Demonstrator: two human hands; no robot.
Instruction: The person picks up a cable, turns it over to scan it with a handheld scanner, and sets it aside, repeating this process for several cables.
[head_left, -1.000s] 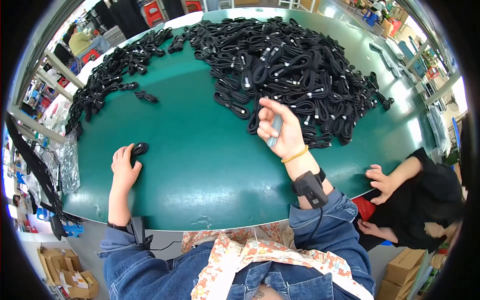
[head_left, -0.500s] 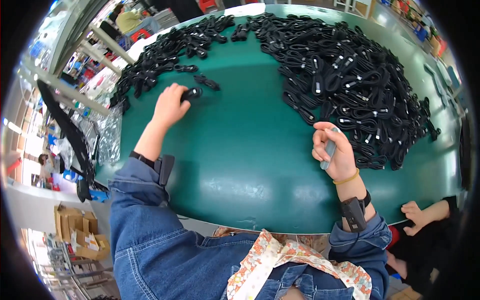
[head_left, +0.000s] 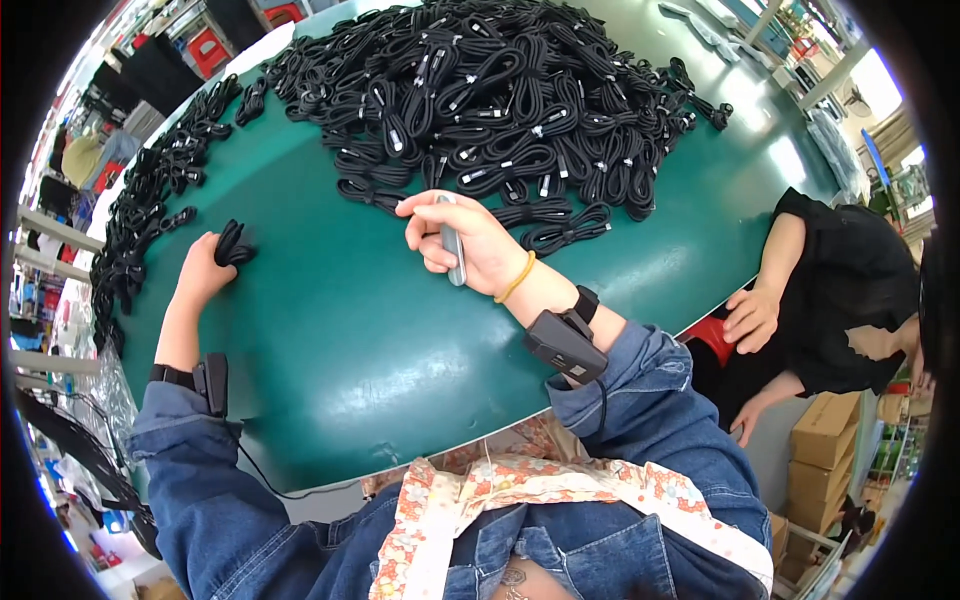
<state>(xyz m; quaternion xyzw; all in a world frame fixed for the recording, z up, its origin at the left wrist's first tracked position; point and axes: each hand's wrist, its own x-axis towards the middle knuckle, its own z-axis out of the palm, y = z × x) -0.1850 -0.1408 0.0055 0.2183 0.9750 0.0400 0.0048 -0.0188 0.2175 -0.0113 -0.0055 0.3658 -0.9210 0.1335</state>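
My left hand [head_left: 203,272] rests on the green table [head_left: 330,340] with its fingers on a small coiled black cable bundle [head_left: 233,243]. My right hand [head_left: 462,243] hovers over the table near the front edge of a big heap of coiled black cables [head_left: 500,100]. It grips a slim grey pen-like tool [head_left: 452,245] that points down past the palm. Both wrists carry black strapped devices, and the right one also wears a yellow band.
A row of bundled black cables [head_left: 150,220] runs along the table's left edge. Another person in black [head_left: 840,290] sits at the right with hands near a red stool [head_left: 715,335]. Cardboard boxes [head_left: 830,430] stand on the floor at the right.
The view has swung. My left hand has pulled back toward me with a cable bundle under its fingers. My right hand stays by the heap, its grey tool now plainly visible.
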